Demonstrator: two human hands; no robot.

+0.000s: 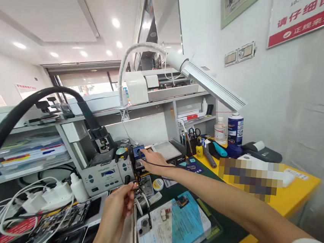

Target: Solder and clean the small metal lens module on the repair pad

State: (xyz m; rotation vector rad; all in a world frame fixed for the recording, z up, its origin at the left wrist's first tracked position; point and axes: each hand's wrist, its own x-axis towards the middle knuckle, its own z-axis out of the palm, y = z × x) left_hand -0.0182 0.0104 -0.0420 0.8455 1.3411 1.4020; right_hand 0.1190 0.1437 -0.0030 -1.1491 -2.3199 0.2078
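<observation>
My right hand (154,161) reaches forward across the bench, fingers resting on a small blue box unit (137,154) beside the grey soldering station (106,172). A thin black cable (160,165) runs under that hand. My left hand (119,205) is nearer to me, its fingers pinched on a thin black cable and a small dark part above a metal holder (144,190). A blue and white work mat (173,222) with small phone parts lies just right of my left hand.
A white gooseneck lamp (208,84) hangs over the yellow bench (292,195). A thick black hose (22,112) arcs at left. White cables and chargers (40,197) lie lower left. Bottles (234,128), a tool cup (191,143) and shelves stand at the back.
</observation>
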